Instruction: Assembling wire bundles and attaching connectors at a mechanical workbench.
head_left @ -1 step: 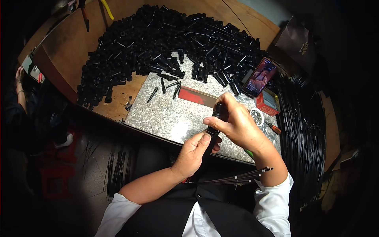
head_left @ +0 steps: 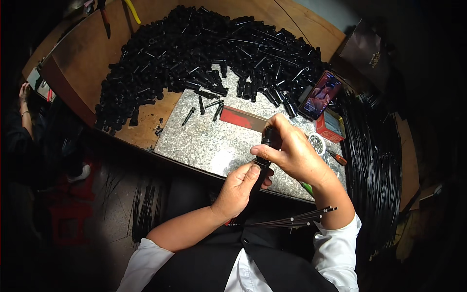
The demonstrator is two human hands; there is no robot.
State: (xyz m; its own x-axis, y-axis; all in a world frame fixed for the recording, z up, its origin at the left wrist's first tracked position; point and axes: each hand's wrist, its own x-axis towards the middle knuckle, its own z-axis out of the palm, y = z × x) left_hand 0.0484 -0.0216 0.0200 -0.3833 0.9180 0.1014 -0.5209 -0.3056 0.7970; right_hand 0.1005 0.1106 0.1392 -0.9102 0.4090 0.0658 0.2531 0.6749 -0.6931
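Note:
A black tubular part (head_left: 267, 138) stands tilted between my two hands, over the front edge of a speckled stone slab (head_left: 194, 146). My right hand (head_left: 296, 148) wraps its upper end, thumb pressed across it. Lower down, my left hand (head_left: 239, 187) grips the same part, with the thumb on top and fingertips showing on the far side. My fingers cover much of it, so its full shape is hidden. Just beyond the hands lies a flat red and grey bar (head_left: 238, 118). Several slim black pieces (head_left: 201, 105) are scattered left of the bar.
A large heap of black tubular parts (head_left: 194, 48) fills the back. To the right are a phone (head_left: 322, 95), a red box (head_left: 330, 127), a white cup (head_left: 316, 144) of small pieces, an orange-handled tool (head_left: 338, 158) and long black rods (head_left: 372, 175). Thin rods (head_left: 292, 221) lie across my lap.

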